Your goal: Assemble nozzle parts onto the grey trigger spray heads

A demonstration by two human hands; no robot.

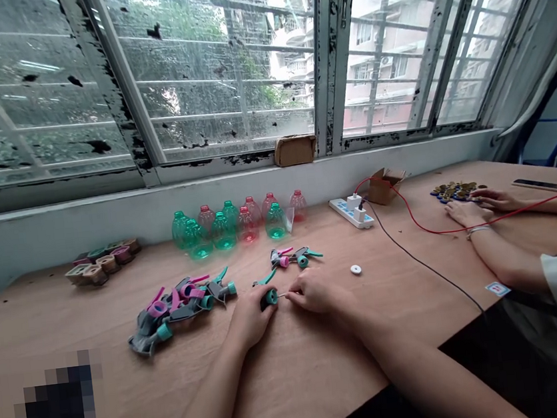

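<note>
My left hand is closed around a grey trigger spray head with a teal collar, and the collar faces right. From the right, my right hand pinches a thin pale rod whose tip is at the collar. Whether the rod sits inside the collar, I cannot tell. Left of my hands lies a heap of grey spray heads with pink and teal parts. Just beyond my hands are a pink-collared spray head and a teal-collared spray head.
Green bottles and red bottles stand along the wall. A power strip, cables, a cardboard box and a white disc lie rightward. Small trays sit left. At right, another person's hands touch small brass-coloured parts.
</note>
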